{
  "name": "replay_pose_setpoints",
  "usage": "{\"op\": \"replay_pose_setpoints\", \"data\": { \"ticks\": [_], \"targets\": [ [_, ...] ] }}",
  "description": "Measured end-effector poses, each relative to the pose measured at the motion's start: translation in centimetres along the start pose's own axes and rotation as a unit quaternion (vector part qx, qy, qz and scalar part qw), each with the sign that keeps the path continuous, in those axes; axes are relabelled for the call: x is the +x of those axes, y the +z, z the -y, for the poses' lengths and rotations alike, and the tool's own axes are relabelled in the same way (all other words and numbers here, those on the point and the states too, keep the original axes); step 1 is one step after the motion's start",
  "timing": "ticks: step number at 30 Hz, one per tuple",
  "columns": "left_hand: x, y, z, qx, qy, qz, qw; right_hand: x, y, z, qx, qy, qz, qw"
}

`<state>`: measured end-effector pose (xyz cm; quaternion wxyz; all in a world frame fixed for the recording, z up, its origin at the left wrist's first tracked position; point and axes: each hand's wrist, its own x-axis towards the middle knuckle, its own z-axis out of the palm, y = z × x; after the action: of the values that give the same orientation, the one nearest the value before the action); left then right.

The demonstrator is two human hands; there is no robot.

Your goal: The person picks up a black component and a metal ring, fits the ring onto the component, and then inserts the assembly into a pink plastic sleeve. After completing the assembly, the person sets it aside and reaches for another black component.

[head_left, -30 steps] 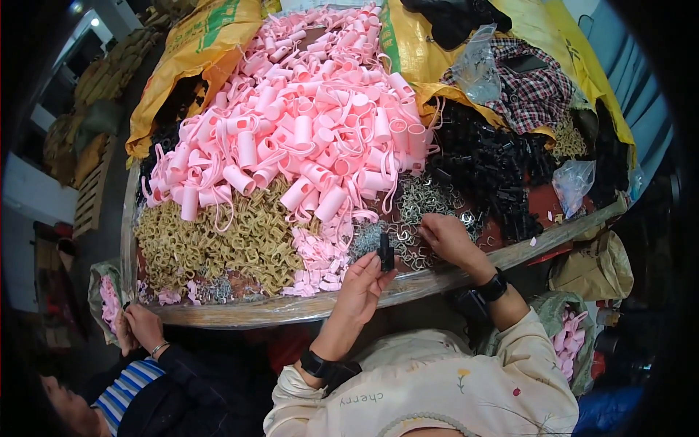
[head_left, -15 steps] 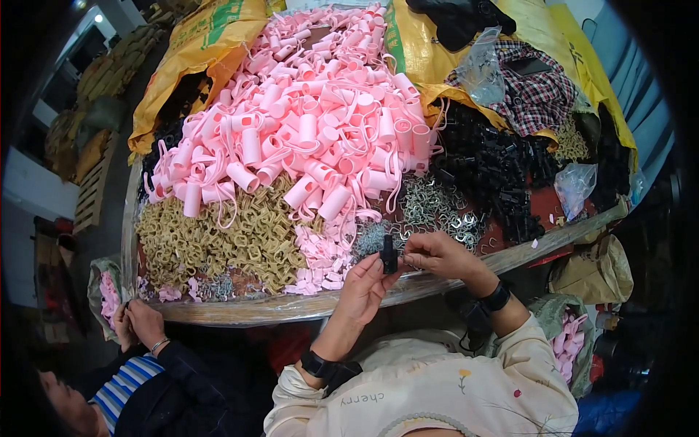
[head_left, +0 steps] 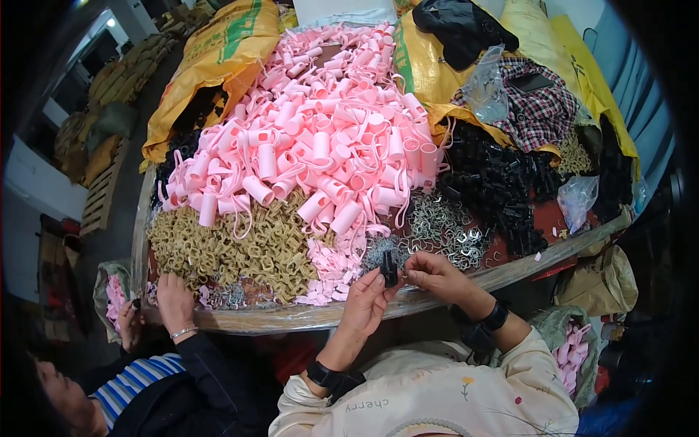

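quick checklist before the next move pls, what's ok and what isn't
1. Black part secure: looks ok, upright in the fingertips of the left hand.
2. Right hand close by: ok, fingertips beside the black part.
3. Small piece in the right fingertips: cannot tell, too small to see.
4. Metal hooks within reach: looks ok, heaped just beyond the right hand.
5. Co-worker's braceleted hand clear of yours: ok, well to the left.
6. Small pink pieces apart from tan pieces: not ok, heaps meet.

The tabletop [head_left: 262, 321] bears pink tubes [head_left: 320, 148] across its middle, tan clips [head_left: 233, 251] by the front left corner, metal hooks [head_left: 440, 229] near the front edge, black parts [head_left: 495, 182] rightward.
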<state>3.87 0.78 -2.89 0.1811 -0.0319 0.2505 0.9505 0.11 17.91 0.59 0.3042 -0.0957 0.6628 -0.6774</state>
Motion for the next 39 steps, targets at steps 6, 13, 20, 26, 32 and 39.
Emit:
{"op": "replay_pose_setpoints", "data": {
  "ticks": [6, 13, 20, 26, 32, 39],
  "targets": [
    [-0.6, 0.3, 0.0, -0.019, -0.038, -0.031, 0.999, -0.1, 0.3, -0.3, -0.063, -0.101, -0.05, 0.992],
    [-1.2, 0.3, -0.1, -0.036, -0.076, -0.033, 0.996, -0.6, 1.8, 2.8, -0.358, -0.306, -0.072, 0.879],
    [-1.6, 0.2, 0.1, -0.018, -0.089, -0.05, 0.995, -1.2, 2.3, 2.9, -0.473, -0.339, -0.064, 0.811],
    [-2.4, 0.7, -0.5, 0.065, -0.083, -0.064, 0.992, -1.5, 2.5, 3.1, -0.47, -0.327, -0.028, 0.819],
    [-3.9, -0.3, -1.6, 0.034, -0.082, -0.066, 0.994, 0.2, 4.1, 0.4, 0.18, -0.001, 0.017, 0.984],
    [-7.6, -3.6, -4.6, 0.003, 0.031, -0.165, 0.986, 4.8, 7.6, 1.8, -0.173, -0.246, 0.132, 0.945]
  ]
}}
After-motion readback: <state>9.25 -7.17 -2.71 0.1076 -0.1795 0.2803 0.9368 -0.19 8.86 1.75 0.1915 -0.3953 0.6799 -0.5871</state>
